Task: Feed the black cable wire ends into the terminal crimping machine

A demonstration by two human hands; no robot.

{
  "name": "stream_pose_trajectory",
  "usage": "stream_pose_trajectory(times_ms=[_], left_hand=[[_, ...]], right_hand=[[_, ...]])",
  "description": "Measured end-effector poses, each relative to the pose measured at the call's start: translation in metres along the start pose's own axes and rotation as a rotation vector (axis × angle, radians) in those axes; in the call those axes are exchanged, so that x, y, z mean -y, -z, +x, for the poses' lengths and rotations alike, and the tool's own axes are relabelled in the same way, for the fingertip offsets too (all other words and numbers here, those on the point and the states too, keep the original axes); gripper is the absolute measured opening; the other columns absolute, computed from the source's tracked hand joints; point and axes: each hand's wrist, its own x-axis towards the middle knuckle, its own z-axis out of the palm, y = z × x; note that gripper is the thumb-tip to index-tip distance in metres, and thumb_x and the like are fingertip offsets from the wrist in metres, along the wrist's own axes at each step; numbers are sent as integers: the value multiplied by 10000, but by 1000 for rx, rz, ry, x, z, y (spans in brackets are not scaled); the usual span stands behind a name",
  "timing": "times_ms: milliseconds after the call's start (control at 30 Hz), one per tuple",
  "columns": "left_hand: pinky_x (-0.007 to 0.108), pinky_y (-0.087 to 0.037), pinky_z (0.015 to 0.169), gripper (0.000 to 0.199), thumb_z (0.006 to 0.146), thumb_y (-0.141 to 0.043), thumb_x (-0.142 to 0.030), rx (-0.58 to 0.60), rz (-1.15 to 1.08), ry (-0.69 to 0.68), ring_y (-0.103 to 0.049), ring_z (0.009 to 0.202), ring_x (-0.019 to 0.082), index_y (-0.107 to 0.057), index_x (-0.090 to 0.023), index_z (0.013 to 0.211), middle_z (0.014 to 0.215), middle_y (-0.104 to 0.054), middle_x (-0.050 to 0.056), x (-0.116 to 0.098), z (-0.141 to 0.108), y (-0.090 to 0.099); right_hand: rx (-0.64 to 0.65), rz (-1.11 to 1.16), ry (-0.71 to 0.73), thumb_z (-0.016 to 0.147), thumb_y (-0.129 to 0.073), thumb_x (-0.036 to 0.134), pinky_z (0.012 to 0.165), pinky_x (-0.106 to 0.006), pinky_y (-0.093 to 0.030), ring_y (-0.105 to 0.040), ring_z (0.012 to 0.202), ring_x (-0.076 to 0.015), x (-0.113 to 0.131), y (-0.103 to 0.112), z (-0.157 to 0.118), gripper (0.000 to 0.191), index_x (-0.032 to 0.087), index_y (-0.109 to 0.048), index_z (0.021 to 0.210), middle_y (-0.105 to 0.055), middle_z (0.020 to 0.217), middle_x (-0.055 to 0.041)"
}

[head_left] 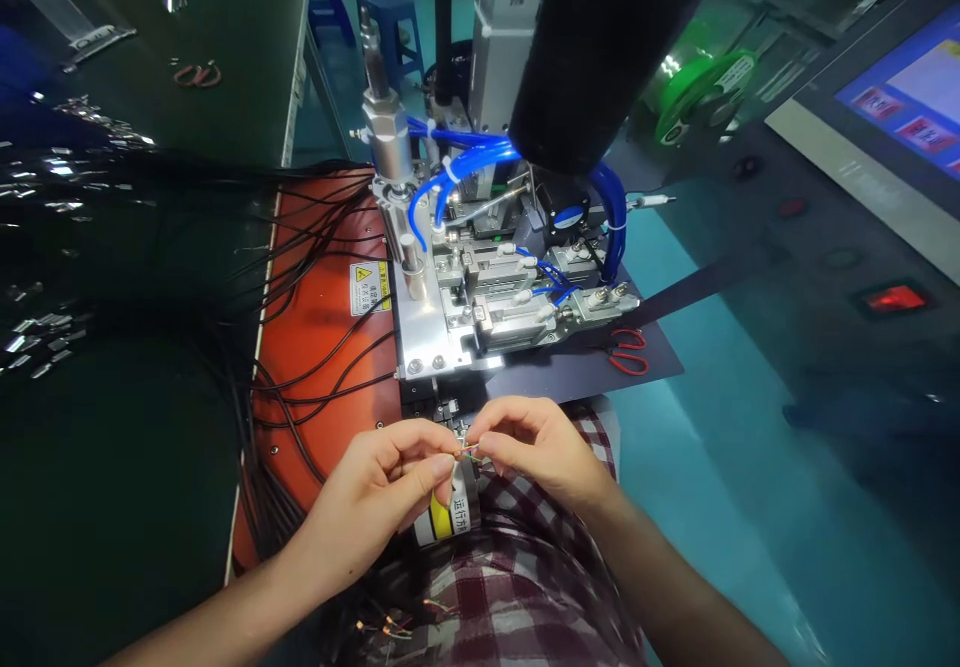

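Fingertips of my left hand (397,472) pinch some thin coloured wires (468,450) at the centre, low in the view. From the other side my right hand (536,447) closes thumb and forefinger on the same wires. Both hands nearly touch, and the finer wire ends are too small to make out. Just beneath them sits a cylinder with a white and yellow label (442,519). Beyond the hands stands a metal machine fixture (495,297) with blue air tubes (480,159).
Black cables (322,387) run over an orange-red panel (300,347) on the left. Red-handled scissors (628,352) lie on the dark plate right of the machine. Several wire ends (390,627) rest by the checked cloth (510,597). A control screen (907,97) stands at right.
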Motion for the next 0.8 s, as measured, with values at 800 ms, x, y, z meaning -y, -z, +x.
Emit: stream_pose_trajectory(times_ms=[800], left_hand=[[156, -245, 401, 188, 850, -574, -347, -9, 25, -26, -355, 435, 34, -609, -170, 900, 613, -575, -28, 0, 0, 0]], right_hand=[[-284, -409, 203, 797, -607, 176, 549, -236, -408, -516, 602, -115, 8, -14, -23, 64, 177, -644, 744, -589, 702, -1]])
